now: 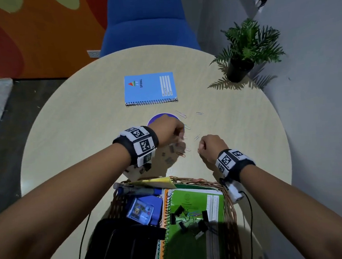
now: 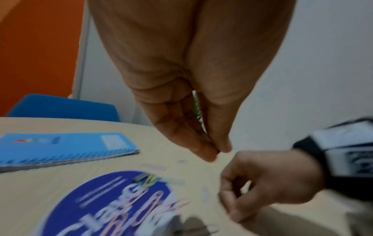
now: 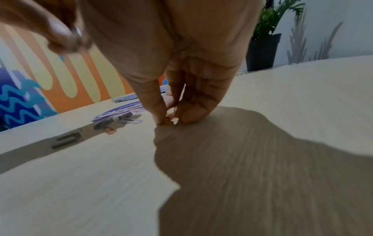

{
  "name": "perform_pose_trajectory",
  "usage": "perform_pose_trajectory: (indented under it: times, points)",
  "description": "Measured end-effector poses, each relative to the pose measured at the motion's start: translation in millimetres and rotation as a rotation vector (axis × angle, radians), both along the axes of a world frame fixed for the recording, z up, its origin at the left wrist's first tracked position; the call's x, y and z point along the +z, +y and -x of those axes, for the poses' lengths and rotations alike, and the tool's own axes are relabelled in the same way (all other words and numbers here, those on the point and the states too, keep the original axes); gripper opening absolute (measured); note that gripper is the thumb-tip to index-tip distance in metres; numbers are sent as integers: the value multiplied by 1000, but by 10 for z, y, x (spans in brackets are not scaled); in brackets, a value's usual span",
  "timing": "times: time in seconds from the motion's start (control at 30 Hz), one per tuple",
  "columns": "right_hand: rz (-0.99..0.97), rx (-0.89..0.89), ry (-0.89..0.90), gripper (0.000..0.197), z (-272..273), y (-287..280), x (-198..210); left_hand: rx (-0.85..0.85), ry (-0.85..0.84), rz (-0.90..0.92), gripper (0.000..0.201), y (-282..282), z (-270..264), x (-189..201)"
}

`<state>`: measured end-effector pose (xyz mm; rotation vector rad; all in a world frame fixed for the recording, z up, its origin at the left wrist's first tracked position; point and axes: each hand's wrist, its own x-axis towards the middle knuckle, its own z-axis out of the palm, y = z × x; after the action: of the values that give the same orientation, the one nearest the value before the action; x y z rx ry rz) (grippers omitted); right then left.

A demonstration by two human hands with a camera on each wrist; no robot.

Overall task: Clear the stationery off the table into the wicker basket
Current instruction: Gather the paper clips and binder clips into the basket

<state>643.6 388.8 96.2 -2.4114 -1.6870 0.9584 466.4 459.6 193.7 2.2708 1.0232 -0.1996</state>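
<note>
Loose paper clips and small grey staple strips lie scattered round a purple round disc at the table's middle. My left hand hovers over them with fingertips pinched together; the right wrist view shows a shiny clip held in it. My right hand has its fingertips down on the table, pinching an orange paper clip. A blue spiral notebook lies farther back. The wicker basket stands at the near edge.
The basket holds a green spiral notebook with black binder clips on it, a blue case and a black pouch. A potted plant stands at the back right. A blue chair stands behind the table.
</note>
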Motion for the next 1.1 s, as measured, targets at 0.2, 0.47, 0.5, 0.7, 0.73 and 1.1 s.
perform_pose_trajectory:
  times: [0.2,0.47,0.5,0.7,0.73,1.1]
  points:
    - [-145,-102,178,13,-145,-149,175,-202,-78,196,9,-651,-27,316]
    - [-174,113,295,10,-193,-639,711,-211,-38,235,20,-857,264,97]
    - [-160,142,321,10,-172,-729,783,-151,-51,210,20,-784,306,99]
    - [128,425,425,15,15,-1070,998,211,-155,107,9,-251,510,99]
    - [106,431,399,16,22,-1040,986,211,-97,68,9,-169,521,59]
    - [-16,294,-30,8,161,86,293,-25,421,26,27,92,-18,-356]
